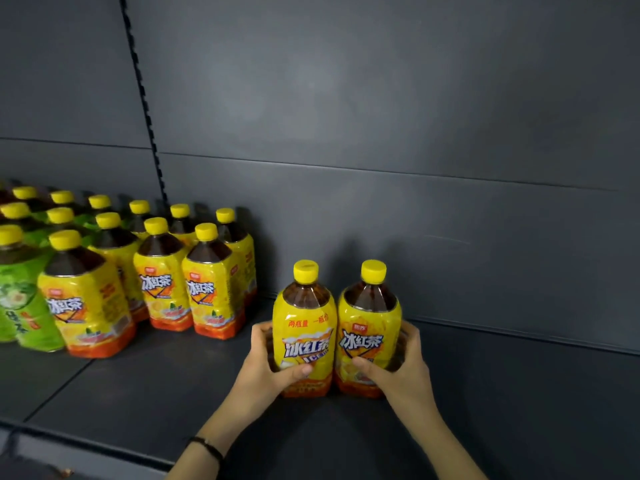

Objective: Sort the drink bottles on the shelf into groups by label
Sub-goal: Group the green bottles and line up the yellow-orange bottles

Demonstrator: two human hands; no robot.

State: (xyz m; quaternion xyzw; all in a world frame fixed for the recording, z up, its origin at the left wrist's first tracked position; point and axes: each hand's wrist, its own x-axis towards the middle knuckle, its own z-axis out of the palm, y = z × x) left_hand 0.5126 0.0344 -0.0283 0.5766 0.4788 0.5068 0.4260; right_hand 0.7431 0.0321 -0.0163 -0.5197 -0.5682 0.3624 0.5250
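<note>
Two yellow-label iced tea bottles stand upright side by side on the dark shelf (pixel 156 386). My left hand (pixel 266 362) grips the left bottle (pixel 304 327) around its lower body. My right hand (pixel 401 365) grips the right bottle (pixel 369 323) the same way. Both have yellow caps and dark tea inside. To the left stands a group of yellow-label bottles (pixel 207 289) in rows. Green-label bottles (pixel 20 306) stand at the far left, partly cut off by the frame edge.
The grey back panel (pixel 381 168) rises behind the shelf, with a slotted upright (pixel 145 109) at the left. Bare shelf surface stretches to the right of the held bottles. The shelf's front edge (pixel 86 441) runs along the lower left.
</note>
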